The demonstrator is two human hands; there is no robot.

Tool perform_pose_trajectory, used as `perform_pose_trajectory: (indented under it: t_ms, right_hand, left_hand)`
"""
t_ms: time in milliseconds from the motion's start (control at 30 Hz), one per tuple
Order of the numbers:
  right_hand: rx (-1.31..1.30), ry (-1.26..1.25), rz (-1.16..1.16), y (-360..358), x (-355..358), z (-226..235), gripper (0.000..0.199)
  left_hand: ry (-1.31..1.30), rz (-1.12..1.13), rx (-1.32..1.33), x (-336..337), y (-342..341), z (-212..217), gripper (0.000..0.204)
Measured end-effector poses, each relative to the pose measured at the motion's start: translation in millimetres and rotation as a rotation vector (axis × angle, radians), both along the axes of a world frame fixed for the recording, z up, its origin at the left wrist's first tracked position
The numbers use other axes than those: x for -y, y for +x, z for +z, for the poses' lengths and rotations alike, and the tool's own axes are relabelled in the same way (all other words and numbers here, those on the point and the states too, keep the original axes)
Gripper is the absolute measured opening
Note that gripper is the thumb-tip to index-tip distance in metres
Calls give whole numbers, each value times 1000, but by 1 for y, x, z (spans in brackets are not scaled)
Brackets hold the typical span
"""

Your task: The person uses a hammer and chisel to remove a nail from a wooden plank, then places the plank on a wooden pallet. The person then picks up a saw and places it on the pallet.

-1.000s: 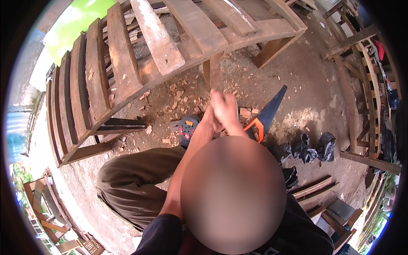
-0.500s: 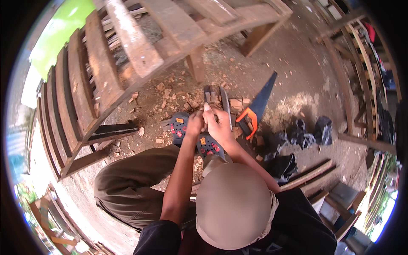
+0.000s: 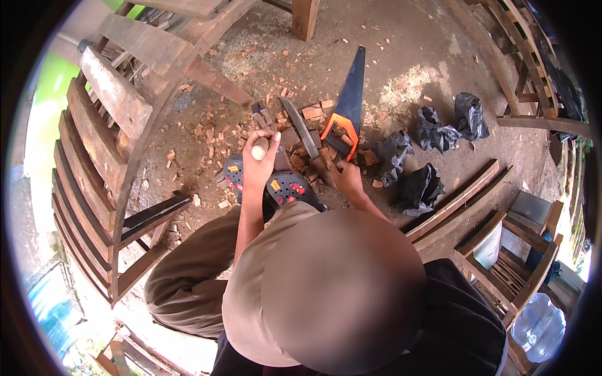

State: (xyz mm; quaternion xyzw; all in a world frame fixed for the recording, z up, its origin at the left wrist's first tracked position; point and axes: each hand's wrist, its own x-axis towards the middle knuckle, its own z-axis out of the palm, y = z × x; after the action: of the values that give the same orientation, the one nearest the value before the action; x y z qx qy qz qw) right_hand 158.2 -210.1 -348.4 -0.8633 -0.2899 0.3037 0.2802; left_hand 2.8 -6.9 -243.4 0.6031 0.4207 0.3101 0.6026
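Note:
My left hand [image 3: 257,164] is closed around a round wooden piece [image 3: 260,149], with its pale end pointing up. Its lower part is hidden by the hand. To the right, my right hand [image 3: 348,179] has its fingers curled at the brown handle of a machete [image 3: 301,128]. The machete's long grey blade slants toward the far left, above the wood chips. Just beyond the left hand, a brown wooden block [image 3: 263,114] lies on the ground. A handsaw [image 3: 351,94] with an orange and black handle rests right of the blade.
Wood chips [image 3: 207,133] litter the ground around my dark clogs [image 3: 290,188]. A slatted wooden bench [image 3: 103,135] curves along the left. Black plastic bags [image 3: 421,191] lie at right, near long planks [image 3: 458,199]. A wooden chair-like frame [image 3: 511,266] stands at lower right.
My hands were together over the clogs and have parted. The left has shifted left with the round wooden piece showing; the right has moved to the machete's handle. The whole view has turned.

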Motion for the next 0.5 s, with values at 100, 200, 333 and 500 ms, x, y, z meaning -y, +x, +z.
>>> perform_pose_trajectory:
  t_ms: [100,200,333,500]
  right_hand:
    - [160,71,147,1,-26,5,33]
    - [423,216,383,12,-51,3,51]
    - [679,47,760,32,-73,-31,50]
    - [604,-12,894,51,-82,-28,45]
  left_hand:
    - [28,-20,19,-3,0,-2,18]
    - [90,-43,-12,-8,0,-10,21]
    - [136,-64,-85,-10,7,-3,24]
    - [-68,96,21,-32,17,1,28]
